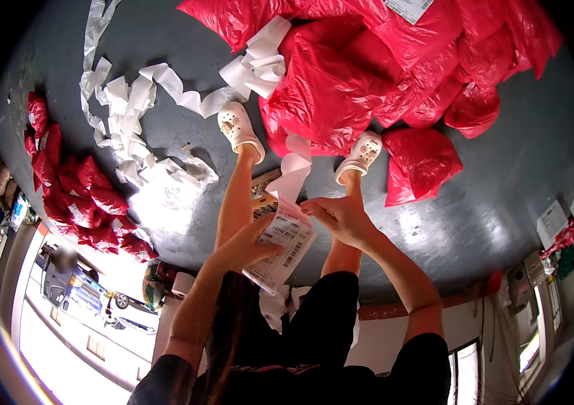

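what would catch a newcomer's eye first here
A heap of red bags fills the upper right, with a smaller pile at the left. White strips wind over the floor between them. In the middle, the left hand holds a label, the right hand close by its upper edge.

Glossy grey floor (pixel 482 223), pale wall (pixel 385 343), bright doorway (pixel 64 337)

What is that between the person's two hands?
In the head view, a printed white label lies there: the left hand grips it, and the right hand is by its upper right edge.
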A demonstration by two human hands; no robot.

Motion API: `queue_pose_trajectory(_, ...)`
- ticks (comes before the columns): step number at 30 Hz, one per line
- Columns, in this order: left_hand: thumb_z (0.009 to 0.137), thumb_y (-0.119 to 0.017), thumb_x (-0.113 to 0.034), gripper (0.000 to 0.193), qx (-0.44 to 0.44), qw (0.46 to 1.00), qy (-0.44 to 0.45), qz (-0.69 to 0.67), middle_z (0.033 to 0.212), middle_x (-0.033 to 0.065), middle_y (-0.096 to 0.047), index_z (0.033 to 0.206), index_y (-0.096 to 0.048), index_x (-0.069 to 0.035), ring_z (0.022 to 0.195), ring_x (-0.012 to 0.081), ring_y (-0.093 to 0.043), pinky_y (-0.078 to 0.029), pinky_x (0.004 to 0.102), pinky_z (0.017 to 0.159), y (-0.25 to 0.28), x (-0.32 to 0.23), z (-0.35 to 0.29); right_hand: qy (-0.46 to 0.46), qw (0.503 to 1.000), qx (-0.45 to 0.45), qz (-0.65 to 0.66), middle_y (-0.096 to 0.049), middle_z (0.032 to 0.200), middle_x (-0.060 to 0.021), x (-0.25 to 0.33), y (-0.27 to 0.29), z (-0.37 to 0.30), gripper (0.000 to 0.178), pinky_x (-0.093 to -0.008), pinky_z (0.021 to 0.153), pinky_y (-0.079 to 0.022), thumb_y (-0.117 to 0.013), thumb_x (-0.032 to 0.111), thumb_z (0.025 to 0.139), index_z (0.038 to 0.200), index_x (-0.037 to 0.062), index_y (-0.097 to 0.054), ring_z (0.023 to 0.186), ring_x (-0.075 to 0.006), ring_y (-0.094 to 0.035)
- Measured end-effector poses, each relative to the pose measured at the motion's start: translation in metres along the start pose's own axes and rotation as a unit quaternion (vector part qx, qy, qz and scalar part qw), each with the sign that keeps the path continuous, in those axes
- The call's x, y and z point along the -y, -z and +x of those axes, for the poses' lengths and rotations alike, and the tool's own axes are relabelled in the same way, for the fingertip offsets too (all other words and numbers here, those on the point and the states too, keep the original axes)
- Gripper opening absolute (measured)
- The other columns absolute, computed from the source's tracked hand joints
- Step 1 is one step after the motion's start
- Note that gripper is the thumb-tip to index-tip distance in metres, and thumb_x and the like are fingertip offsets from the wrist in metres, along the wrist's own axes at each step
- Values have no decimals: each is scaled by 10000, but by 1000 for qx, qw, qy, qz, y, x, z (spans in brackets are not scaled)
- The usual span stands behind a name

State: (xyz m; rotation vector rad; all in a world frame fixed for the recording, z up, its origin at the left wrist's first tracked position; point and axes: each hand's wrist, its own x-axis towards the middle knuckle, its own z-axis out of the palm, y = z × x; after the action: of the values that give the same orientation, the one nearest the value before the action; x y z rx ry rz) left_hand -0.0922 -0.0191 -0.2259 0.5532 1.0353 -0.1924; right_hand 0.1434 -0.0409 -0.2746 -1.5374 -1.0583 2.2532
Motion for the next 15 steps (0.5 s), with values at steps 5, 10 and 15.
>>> queue_pose_trajectory(5, 763, -658, -67, 560, -46, 999, 23, 18, 1030, 110, -585, 1245, -376, -23, 947, 162, -561, -439, 294, 827, 9, 1, -13, 164, 974, -31, -153, -570, 1130, -112, 28, -8, 0, 483, -318, 822, -473, -609, 210, 829, 1253, 58, -434, 989, -245, -585)
queue_pose_trajectory(10, 778, -647, -83, 573, -29, 999, 6, 27, 1053, 129, -585, 1271, -363, -21, 965, 164, -553, -423, 292, 847, -1, -3, -7, 129, 991, -36, 0, -613, 968, -96, 3, -47, 6, 337, -298, 700, -473, -590, 203, 848, 1158, 85, -531, 821, -183, -601)
queue_pose_trajectory(15, 778, -653, -94, 594, 30, 996, 24, 75, 1091, 135, -582, 1296, -373, -19, 978, 164, -546, -412, 296, 870, 13, 5, -13, -68, 994, 29, 85, -598, 758, -2, -8, -24, 9, 211, -233, 568, -435, -567, 194, 876, 976, 13, -611, 682, -45, -534)
